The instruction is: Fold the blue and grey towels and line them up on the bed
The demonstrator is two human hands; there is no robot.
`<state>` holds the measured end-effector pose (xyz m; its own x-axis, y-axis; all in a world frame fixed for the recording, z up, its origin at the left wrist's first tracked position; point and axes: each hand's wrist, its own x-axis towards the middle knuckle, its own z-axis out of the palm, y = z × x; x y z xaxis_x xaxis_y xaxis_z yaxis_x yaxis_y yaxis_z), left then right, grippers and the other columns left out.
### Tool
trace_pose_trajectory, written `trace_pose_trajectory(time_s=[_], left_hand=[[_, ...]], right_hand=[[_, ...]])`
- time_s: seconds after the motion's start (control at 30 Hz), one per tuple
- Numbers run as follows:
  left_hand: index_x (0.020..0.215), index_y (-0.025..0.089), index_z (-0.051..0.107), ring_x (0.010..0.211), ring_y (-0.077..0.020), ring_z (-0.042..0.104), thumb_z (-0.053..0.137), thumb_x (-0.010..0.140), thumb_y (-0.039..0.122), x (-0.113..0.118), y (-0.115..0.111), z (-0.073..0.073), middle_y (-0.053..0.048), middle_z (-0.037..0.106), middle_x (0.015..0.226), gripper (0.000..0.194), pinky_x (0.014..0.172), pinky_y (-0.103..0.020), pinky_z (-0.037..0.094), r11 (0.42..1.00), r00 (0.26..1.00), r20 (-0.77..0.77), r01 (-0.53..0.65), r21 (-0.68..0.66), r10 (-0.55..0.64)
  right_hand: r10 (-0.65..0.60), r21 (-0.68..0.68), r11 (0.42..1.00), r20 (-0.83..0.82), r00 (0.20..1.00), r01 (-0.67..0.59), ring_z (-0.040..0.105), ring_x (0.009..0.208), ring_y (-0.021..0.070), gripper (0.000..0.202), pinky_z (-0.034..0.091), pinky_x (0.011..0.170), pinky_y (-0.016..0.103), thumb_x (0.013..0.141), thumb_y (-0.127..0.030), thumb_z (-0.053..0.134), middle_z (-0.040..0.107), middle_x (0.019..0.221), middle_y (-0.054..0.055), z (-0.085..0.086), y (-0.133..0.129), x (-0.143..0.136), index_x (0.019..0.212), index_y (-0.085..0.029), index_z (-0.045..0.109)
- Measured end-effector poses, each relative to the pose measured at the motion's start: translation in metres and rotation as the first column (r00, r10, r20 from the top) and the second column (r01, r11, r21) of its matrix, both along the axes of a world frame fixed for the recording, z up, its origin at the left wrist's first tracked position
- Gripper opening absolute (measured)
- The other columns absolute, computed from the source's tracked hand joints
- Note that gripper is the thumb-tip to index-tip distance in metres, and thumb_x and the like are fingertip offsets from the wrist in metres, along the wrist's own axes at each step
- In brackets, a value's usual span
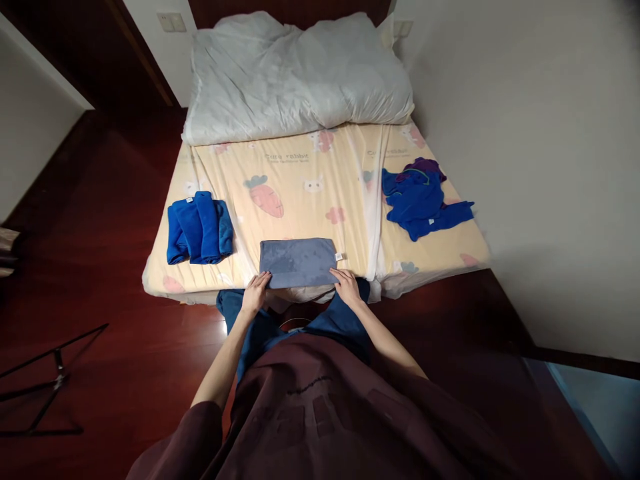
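In the head view, left of a folded gray cloth (299,261), a stack of folded blue cloths (203,227); to the right, a loose blue heap (417,200); beyond, a puffy white quilt (300,80). Left hand (257,292) at the near left corner, right hand (347,288) at the near right, fingertips on the fabric; hard to tell whether gripping or pressing. Flat, rectangular, soft-looking, lying at the front edge of the bed (310,210). Yellow carrot-print sheet, dark red floor (125,360), pale wall (525,133).

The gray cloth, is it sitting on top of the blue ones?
No, the gray cloth lies on the bed, between the folded blue cloths and the messy blue pile.
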<state>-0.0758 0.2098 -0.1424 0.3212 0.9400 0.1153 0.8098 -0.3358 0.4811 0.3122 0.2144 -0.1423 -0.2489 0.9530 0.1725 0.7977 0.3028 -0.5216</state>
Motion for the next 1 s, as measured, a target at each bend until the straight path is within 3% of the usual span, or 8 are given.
trace_pose_trajectory(time_s=[0.17,0.37,0.53,0.77,1.0], left_hand=[[0.131,0.018,0.064,0.13,-0.0245,0.058,0.046,0.074,0.006,-0.01,0.012,-0.001,-0.01,0.066,0.134,0.061,0.114,-0.046,0.045,0.994,0.945,0.313,-0.073,-0.085,0.096],[0.121,0.018,0.068,0.103,-0.0258,0.07,0.057,0.087,0.036,-0.015,0.018,0.004,-0.009,0.074,0.113,0.04,0.097,-0.042,0.055,0.939,0.824,0.467,-0.211,-0.272,0.321],[0.123,0.016,0.063,0.082,-0.0212,0.069,0.061,0.086,0.053,-0.009,0.023,0.006,-0.008,0.073,0.093,0.053,0.079,-0.034,0.056,0.892,0.7,0.556,-0.302,-0.338,0.448],[0.118,0.017,0.064,0.078,-0.0185,0.069,0.066,0.081,0.056,-0.007,0.026,0.003,-0.005,0.07,0.084,0.053,0.078,-0.032,0.055,0.855,0.621,0.587,-0.365,-0.369,0.519],[0.114,0.018,0.064,0.08,-0.0201,0.071,0.065,0.081,0.054,-0.006,0.027,0.004,-0.006,0.073,0.086,0.049,0.08,-0.033,0.057,0.843,0.657,0.528,-0.399,-0.36,0.537]], right_hand=[[-0.065,-0.062,0.997,-0.244,0.967,0.052,0.06,0.117,0.0248,0.052,0.05,0.105,0.044,0.076,-0.007,0.051,0.071,0.119,0.008,-0.01,0.02,0.007,0.122,-0.021,0.07],[-0.212,-0.191,0.972,-0.459,0.863,0.138,0.068,0.097,0.0264,0.034,0.056,0.089,0.042,0.084,-0.034,0.059,0.072,0.108,0.011,-0.024,0.032,0.012,0.112,-0.018,0.071],[-0.333,-0.241,0.94,-0.491,0.805,0.242,0.07,0.085,0.0286,0.049,0.057,0.082,0.044,0.085,-0.058,0.058,0.074,0.093,0.012,-0.026,0.038,0.008,0.109,-0.016,0.068],[-0.381,-0.239,0.924,-0.476,0.793,0.3,0.072,0.092,0.0313,0.055,0.055,0.089,0.047,0.084,-0.064,0.058,0.076,0.094,0.014,-0.018,0.039,0.005,0.114,-0.018,0.063],[-0.387,-0.238,0.92,-0.43,0.816,0.311,0.072,0.079,0.0288,0.05,0.056,0.079,0.042,0.085,-0.062,0.057,0.075,0.081,0.009,-0.014,0.039,0.002,0.111,-0.019,0.061]])
